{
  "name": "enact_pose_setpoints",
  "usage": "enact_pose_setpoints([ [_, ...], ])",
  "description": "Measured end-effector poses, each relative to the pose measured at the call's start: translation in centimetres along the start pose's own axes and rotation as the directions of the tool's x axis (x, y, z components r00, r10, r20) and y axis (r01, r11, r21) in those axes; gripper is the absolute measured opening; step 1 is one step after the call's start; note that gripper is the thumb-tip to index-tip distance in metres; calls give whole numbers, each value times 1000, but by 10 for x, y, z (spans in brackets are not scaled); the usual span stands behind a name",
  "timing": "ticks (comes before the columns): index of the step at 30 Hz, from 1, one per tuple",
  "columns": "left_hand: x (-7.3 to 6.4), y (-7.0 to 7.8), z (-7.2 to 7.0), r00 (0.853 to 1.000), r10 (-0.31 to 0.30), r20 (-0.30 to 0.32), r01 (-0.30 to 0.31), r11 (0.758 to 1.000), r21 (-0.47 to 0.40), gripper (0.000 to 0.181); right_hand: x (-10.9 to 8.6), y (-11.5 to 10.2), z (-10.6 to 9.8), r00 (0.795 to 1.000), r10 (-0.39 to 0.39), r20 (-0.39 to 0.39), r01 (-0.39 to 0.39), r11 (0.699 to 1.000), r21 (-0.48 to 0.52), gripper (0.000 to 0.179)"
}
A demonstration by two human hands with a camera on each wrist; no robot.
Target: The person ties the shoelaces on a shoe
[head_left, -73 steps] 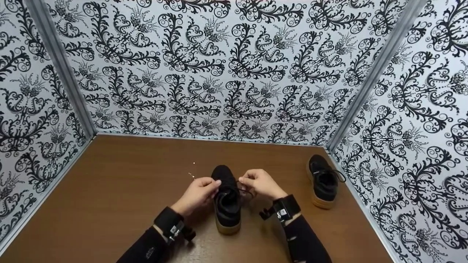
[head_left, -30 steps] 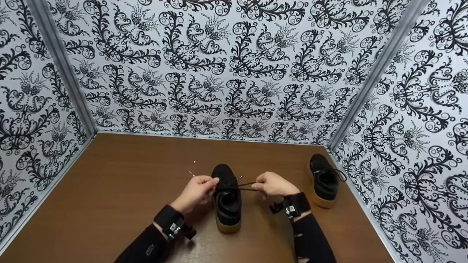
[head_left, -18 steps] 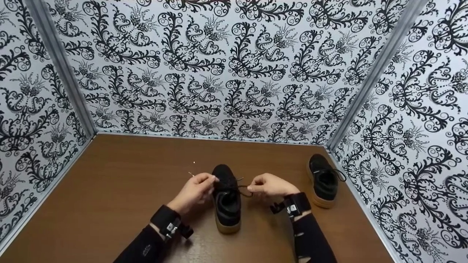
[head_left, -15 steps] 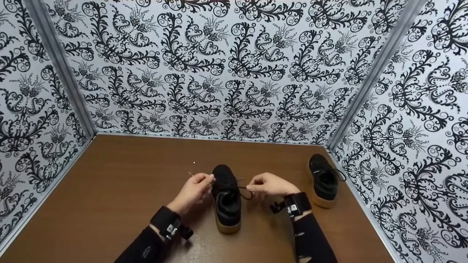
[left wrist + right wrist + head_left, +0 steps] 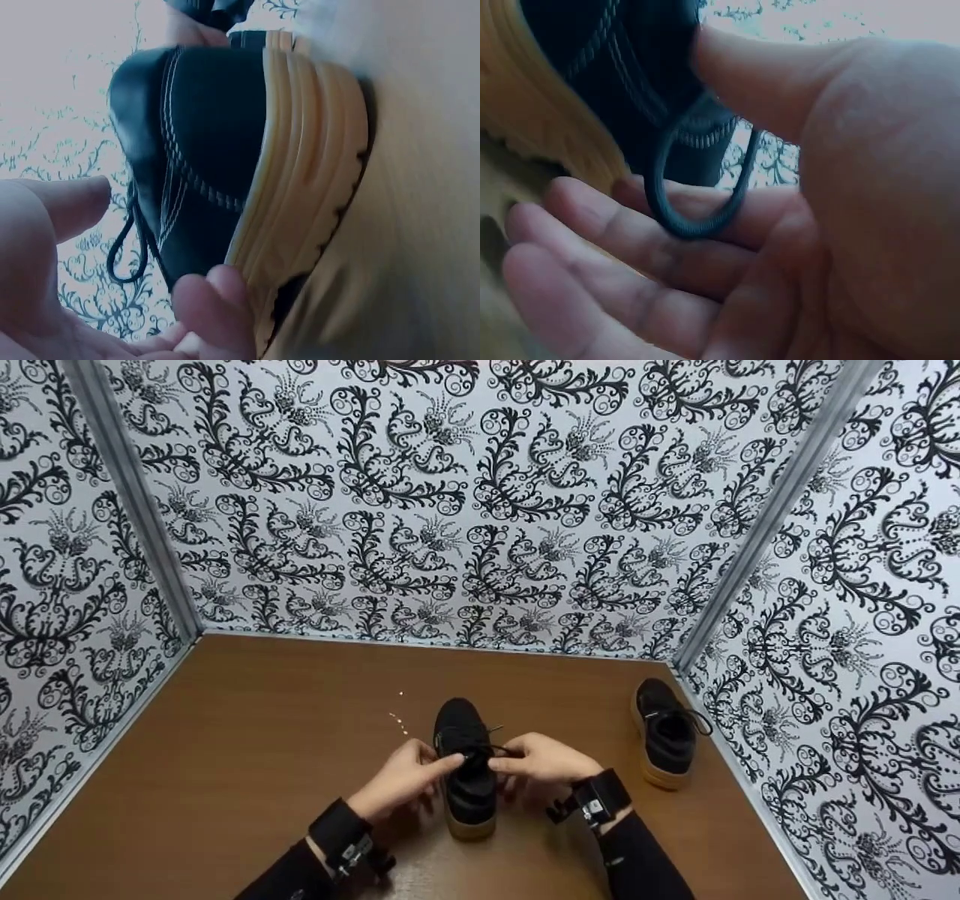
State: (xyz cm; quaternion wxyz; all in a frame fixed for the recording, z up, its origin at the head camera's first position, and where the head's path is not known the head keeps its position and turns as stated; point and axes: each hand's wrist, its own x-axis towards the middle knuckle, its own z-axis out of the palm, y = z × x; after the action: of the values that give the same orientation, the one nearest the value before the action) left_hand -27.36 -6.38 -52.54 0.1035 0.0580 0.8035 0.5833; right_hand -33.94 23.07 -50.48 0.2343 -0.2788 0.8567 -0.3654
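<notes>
A black lace-up shoe (image 5: pixel 471 799) with a tan gum sole stands upright on the table, toe pointing away. My left hand (image 5: pixel 405 776) is at its left side, thumb over the lacing and fingertips against the side near the sole. Opposite it, my right hand (image 5: pixel 551 757) has its thumb at the collar and its other fingers spread loosely below. A loop of black shoelace (image 5: pixel 690 227) hangs in front of the right fingers, not pinched by them. From the left wrist view, the lace loop (image 5: pixel 112 262) shows beyond the shoe's top edge.
The matching black shoe (image 5: pixel 667 739) stands at the table's right edge, its lace loop hanging outward. Brown table (image 5: pixel 285 712) surface is bounded by patterned panels (image 5: pixel 420 510) at the back and both sides. Small white specks (image 5: pixel 401 725) show left of the near shoe.
Both hands have come nearer my body, down along the shoe, and the right has moved in from the right. The right hand has let go of the shoelace it was pinching and pulling.
</notes>
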Motion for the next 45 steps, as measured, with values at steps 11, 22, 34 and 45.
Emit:
enact_pose_setpoints([
  [11, -5, 4, 12, 999, 4, 36, -5, 1000, 11, 70, 3, -11, 17, 988, 43, -149, -43, 999, -1, 36],
  [22, -8, 4, 14, 1000, 15, -17, -16, 1000, -14, 62, 5, -11, 20, 986, 59, -156, -52, 998, 45, 30],
  [34, -7, 2, 16, 999, 33, -38, -34, 999, -29, 54, 7, -15, 24, 971, 33, -237, -48, 997, -57, 21],
  [45, -6, 0, 17, 1000, 28, -11, -29, 997, -68, 55, 4, -20, 31, 953, 21, -304, -46, 996, -77, 27],
])
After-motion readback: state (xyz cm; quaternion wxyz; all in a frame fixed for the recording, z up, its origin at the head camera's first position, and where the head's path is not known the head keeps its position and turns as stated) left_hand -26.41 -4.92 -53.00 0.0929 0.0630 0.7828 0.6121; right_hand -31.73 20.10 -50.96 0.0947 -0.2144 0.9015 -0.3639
